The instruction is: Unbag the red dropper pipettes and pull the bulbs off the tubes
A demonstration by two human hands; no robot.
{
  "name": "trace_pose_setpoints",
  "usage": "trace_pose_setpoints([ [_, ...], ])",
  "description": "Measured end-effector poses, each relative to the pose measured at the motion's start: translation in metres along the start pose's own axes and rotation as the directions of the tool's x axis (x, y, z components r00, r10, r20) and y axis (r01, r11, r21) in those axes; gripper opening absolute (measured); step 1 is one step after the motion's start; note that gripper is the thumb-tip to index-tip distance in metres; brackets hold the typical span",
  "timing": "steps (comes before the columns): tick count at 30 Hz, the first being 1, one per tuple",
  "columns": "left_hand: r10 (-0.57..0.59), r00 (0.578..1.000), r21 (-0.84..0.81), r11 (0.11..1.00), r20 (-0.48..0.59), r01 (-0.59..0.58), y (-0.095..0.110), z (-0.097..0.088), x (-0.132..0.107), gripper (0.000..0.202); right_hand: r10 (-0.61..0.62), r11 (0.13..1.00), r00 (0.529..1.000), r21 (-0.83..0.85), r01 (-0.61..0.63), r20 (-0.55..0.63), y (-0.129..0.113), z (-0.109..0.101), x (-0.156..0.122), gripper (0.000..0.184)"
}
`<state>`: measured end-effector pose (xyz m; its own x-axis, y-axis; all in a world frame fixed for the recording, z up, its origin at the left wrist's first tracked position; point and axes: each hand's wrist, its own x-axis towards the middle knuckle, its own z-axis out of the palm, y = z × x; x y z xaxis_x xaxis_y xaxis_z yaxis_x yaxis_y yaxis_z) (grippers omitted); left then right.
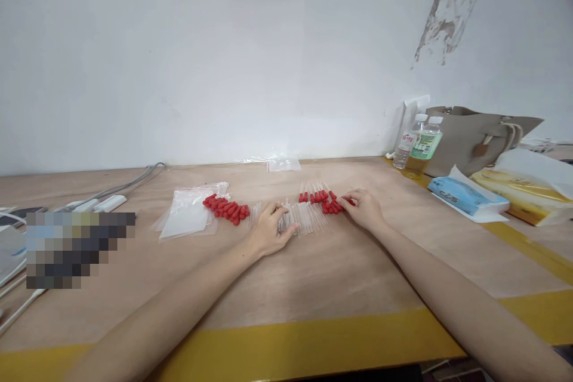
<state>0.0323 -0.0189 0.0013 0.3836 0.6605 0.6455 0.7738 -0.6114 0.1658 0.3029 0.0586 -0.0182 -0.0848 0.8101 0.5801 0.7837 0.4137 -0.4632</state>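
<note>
My left hand rests over a row of clear, thin tubes, its thumb and index finger apart and touching or just above them. The palm hides part of the row. To the right, my right hand is closed in a pinch on a red rubber bulb at the edge of a small heap of red bulbs. Behind that heap lie several droppers, clear tubes with red bulbs on their near ends. Another pile of red bulbs is left of my left hand.
Clear plastic bags lie at the left, and a small bag is by the wall. Cables and a power strip are farther left. Bottles, a grey handbag and tissue packs stand at the right.
</note>
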Motion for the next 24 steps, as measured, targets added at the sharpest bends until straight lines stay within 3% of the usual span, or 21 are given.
trace_pose_setpoints([
  [3, 0.04, 0.998, 0.024, 0.999, 0.044, -0.041, 0.0, -0.014, -0.013, 0.031, 0.119, 0.993, 0.991, -0.002, -0.12, -0.061, -0.001, -0.005, 0.003, 0.033],
  [7, 0.048, 0.999, -0.011, 0.999, 0.016, -0.048, -0.005, -0.018, -0.026, 0.027, 0.365, 0.929, 0.926, -0.105, -0.355, 0.098, -0.006, -0.011, 0.019, 0.031],
  [14, 0.022, 0.999, -0.02, 1.0, -0.027, -0.023, -0.01, -0.013, -0.028, 0.026, 0.518, 0.848, 0.816, -0.281, -0.449, 0.257, -0.02, 0.006, 0.065, 0.027],
  [19, 0.022, 1.0, -0.024, 0.999, -0.015, -0.022, -0.011, -0.014, -0.028, 0.025, 0.595, 0.798, 0.724, -0.359, -0.484, 0.348, -0.023, 0.023, 0.076, 0.03],
  [21, 0.024, 1.0, -0.024, 0.999, -0.01, -0.024, -0.011, -0.013, -0.028, 0.024, 0.609, 0.786, 0.72, -0.372, -0.493, 0.333, -0.024, 0.024, 0.077, 0.025],
  [24, 0.031, 0.999, -0.024, 0.999, -0.015, -0.031, -0.012, -0.012, -0.028, 0.025, 0.58, 0.801, 0.775, -0.35, -0.485, 0.252, -0.032, 0.016, 0.078, 0.023],
])
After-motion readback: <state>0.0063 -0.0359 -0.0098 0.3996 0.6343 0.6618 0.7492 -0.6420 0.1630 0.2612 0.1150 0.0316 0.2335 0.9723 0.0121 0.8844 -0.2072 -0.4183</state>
